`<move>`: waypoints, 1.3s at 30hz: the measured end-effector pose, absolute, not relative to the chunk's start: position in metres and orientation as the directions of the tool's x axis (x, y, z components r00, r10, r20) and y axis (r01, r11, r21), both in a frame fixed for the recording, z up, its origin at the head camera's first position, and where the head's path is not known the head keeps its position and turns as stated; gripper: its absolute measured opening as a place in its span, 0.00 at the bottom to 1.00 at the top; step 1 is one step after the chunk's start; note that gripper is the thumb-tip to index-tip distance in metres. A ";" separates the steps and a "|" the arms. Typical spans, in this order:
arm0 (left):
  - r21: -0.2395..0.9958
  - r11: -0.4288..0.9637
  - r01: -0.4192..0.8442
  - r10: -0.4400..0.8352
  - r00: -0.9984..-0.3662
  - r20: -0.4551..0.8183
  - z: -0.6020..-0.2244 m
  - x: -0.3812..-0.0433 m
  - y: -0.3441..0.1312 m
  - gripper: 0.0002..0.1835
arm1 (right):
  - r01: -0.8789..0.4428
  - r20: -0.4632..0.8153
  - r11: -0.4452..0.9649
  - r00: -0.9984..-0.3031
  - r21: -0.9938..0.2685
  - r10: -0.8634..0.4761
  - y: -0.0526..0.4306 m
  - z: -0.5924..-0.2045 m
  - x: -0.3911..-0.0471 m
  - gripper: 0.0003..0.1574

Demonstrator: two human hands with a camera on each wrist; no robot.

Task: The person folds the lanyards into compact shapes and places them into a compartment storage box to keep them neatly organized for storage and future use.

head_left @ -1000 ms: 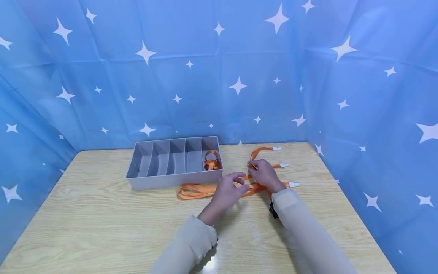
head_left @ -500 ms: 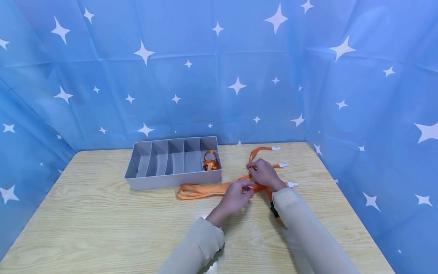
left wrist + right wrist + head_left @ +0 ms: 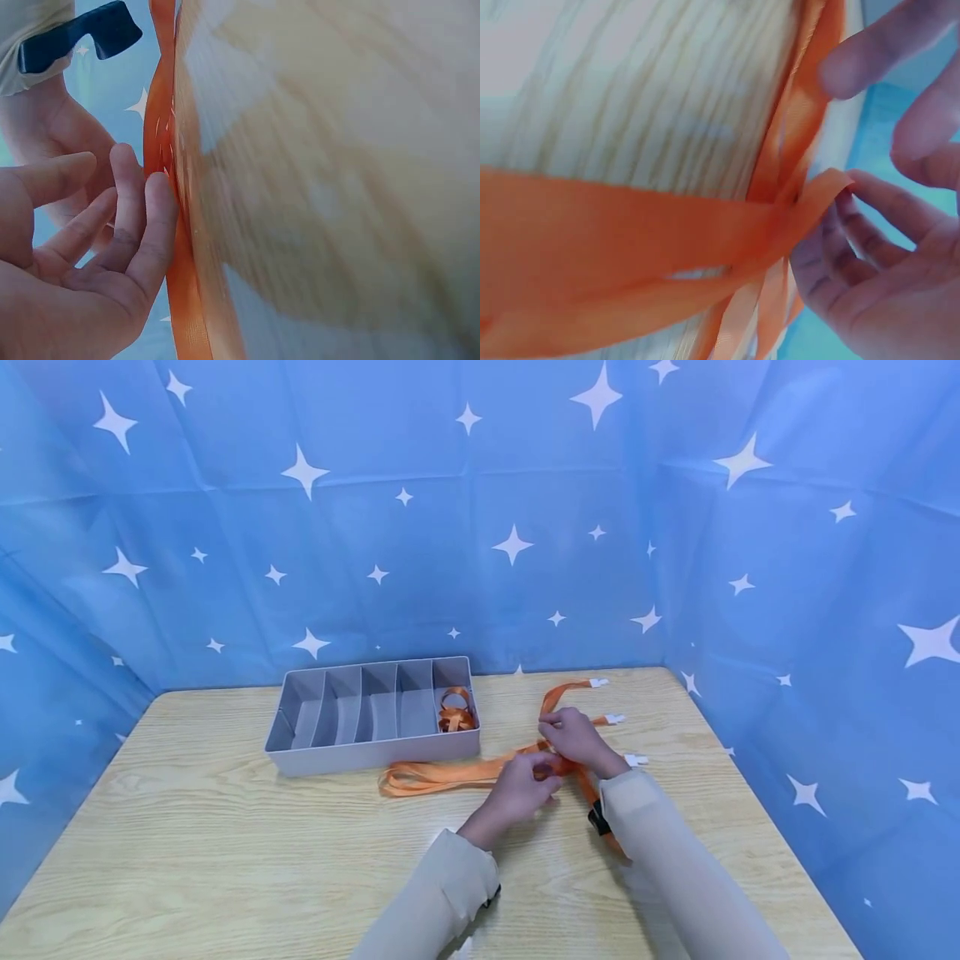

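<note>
Closest in, the left sleeve (image 3: pixel 431 902) and right sleeve (image 3: pixel 686 868) reach across the wood-grain table (image 3: pixel 225 860), both arms slanting inward so the hands come close together. A black buckle (image 3: pixel 597 818) sits on a strap just beside the right sleeve. The left hand (image 3: pixel 522 787) is low over the orange lanyards (image 3: pixel 442 777), its fingers loosely bent and the thumb standing apart from them, grasping nothing; the fingertips are right at the ribbon, though I can't tell whether they touch it. A little farther off, the right hand (image 3: pixel 577 741) has its fingers curled in, pinching one orange strap (image 3: pixel 810 214) at a fold. The lanyards lie in front of the tray, their looped ends toward the left, and three white clips (image 3: pixel 635 760) point right past the right hand. Beyond the left hand stands the grey tray (image 3: pixel 375 755), divided into five compartments, with a coiled orange lanyard (image 3: pixel 457 720) in the right-hand end one. Behind everything hangs a blue curtain (image 3: pixel 420 427) printed with white stars.
</note>
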State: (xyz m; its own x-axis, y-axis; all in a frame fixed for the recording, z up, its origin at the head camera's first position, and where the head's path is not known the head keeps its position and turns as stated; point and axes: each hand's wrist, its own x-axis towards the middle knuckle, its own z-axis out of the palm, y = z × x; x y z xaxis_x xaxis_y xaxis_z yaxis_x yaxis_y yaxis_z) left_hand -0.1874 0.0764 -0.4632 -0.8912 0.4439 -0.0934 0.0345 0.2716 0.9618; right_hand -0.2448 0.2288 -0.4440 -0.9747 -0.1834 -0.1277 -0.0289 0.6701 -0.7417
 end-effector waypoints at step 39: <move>0.995 0.096 -0.036 0.424 -0.903 -0.074 -0.465 -0.197 0.076 0.17 | 0.138 -0.197 0.350 -0.970 -0.927 -0.141 0.227 -0.407 -0.233 0.29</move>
